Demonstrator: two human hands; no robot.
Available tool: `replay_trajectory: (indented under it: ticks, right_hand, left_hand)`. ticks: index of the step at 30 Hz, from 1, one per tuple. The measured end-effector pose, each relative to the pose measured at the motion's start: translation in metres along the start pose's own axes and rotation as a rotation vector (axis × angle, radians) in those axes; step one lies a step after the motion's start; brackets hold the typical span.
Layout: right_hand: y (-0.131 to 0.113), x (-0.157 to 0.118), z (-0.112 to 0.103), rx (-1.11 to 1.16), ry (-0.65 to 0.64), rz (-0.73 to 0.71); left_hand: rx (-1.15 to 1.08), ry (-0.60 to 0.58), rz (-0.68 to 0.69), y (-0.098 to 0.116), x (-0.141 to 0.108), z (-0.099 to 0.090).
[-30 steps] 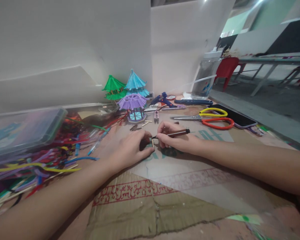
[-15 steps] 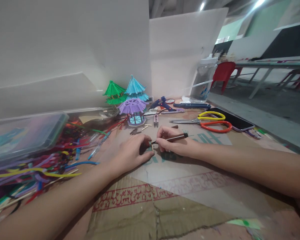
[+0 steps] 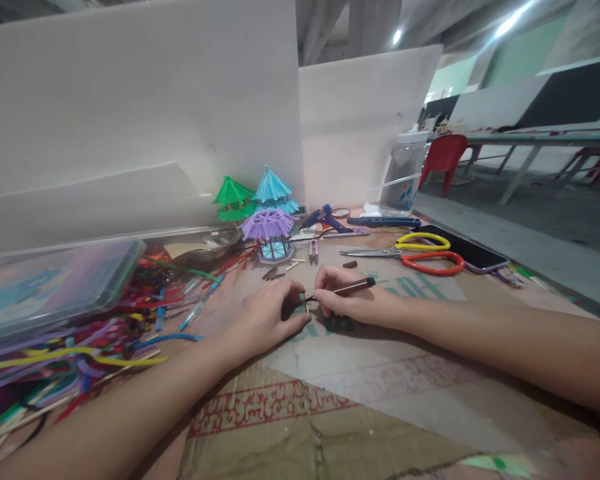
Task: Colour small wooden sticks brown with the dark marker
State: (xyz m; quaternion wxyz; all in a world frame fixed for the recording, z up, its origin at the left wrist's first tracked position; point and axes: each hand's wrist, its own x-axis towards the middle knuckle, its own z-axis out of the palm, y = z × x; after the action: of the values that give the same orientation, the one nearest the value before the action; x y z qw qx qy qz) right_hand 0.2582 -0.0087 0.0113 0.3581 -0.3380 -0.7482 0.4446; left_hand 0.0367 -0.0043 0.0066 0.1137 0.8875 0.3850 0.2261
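My left hand [image 3: 273, 311] pinches a short wooden stick [image 3: 307, 305] between thumb and forefinger, low over the cardboard [image 3: 260, 427]. In my right hand [image 3: 337, 291] is a dark brown marker pen [image 3: 355, 287], its tip at the stick. The pen's brown cap [image 3: 350, 265] lies just beyond the right hand. Past the hands stands a small pavilion model with a purple roof [image 3: 267, 227]; a blue-roofed one [image 3: 274, 187] and a green-roofed one [image 3: 231, 193] are behind it. Small dark and pale stick pieces [image 3: 273, 274] lie in front of them.
Scissors with yellow and red handles [image 3: 433, 262] and a phone [image 3: 480, 253] lie at right. A glue gun [image 3: 323, 217], thread snips [image 3: 314, 251] and a water bottle [image 3: 405, 170] sit at the back. At left, a clear plastic box [image 3: 105, 273] rests among coloured strips.
The view has tilted slightly upward, so everything sits lower in the picture. Both hands keep their grip, with the pen tip still at the stick.
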Motion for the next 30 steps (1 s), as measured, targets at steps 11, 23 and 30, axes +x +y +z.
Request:
replay_trajectory:
  ticks: [11, 23, 30]
  right_hand:
    - [-0.002, -0.0014, 0.0004, -0.019, 0.0, 0.008]
    - [-0.0026, -0.0012, 0.0006, -0.05, -0.045, 0.042]
    - [-0.0065, -0.002, 0.0004, -0.056, -0.024, 0.045]
  left_hand:
    - [-0.017, 0.0, -0.013, -0.0042, 0.0004, 0.0023]
    - [0.026, -0.009, -0.018, -0.0024, 0.0002, 0.0005]
    - [0.035, -0.013, -0.011, 0.001, 0.001, -0.0017]
